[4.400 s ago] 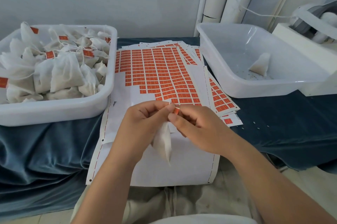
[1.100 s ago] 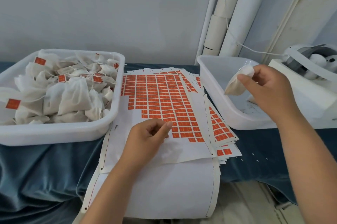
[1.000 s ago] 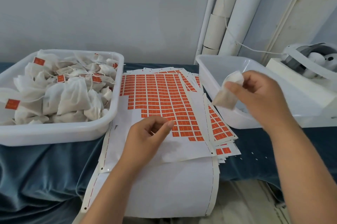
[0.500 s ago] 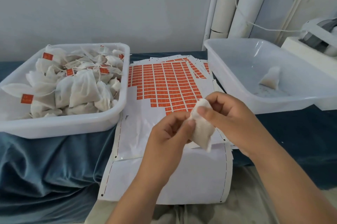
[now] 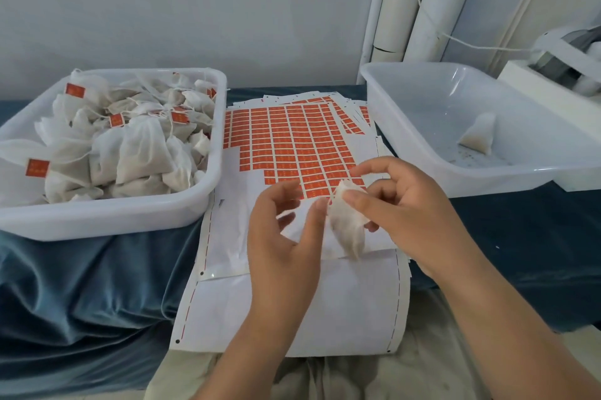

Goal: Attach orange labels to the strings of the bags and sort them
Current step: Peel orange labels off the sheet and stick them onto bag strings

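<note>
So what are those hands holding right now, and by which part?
The right hand pinches a small white bag by its upper end. The left hand hovers beside it; whether it holds the bag's string cannot be told.

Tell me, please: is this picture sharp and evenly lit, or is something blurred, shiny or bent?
Head view: soft, even light, faint shadows on the label sheet; the left hand looks slightly motion-blurred, the bag in the right hand too; small glare on the right tub wall; the wide lens bends the pipes and the left tub rim.
</note>
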Demonstrator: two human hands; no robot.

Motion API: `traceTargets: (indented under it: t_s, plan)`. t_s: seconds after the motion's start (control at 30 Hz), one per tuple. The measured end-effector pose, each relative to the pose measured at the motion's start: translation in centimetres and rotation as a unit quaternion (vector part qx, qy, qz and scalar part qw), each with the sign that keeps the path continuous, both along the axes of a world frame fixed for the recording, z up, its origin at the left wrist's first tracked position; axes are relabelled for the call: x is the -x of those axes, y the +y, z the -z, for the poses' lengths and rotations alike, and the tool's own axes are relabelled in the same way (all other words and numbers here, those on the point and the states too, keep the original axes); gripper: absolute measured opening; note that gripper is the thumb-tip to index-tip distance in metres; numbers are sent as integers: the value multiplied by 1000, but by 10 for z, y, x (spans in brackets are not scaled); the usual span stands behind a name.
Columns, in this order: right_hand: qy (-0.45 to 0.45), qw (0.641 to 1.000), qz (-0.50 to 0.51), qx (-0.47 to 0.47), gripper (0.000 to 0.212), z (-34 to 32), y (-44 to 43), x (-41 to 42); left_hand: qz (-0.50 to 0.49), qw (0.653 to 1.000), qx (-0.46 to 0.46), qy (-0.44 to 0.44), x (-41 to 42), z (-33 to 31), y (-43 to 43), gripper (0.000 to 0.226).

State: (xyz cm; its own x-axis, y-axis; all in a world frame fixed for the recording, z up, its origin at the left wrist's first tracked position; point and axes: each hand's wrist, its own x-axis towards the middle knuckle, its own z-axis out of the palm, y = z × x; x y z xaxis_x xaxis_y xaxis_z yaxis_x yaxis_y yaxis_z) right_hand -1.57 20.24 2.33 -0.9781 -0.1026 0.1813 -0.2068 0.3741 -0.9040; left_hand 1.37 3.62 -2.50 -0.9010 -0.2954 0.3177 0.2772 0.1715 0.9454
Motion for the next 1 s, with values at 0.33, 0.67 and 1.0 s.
traceTargets:
  t_s: [0.33, 0.67, 1.0]
  plan:
    - [5, 999, -50, -20, 18, 3, -3, -8, 178, 979, 95, -36, 7, 7, -7, 20]
    - [1, 987, -59, -149, 14, 3, 2, -2, 215, 969, -27, -122, 6, -7, -16, 42]
    - [-132, 985, -76, -80, 45, 0, 10, 1, 253, 955, 25, -151, 6, -13, -26, 19]
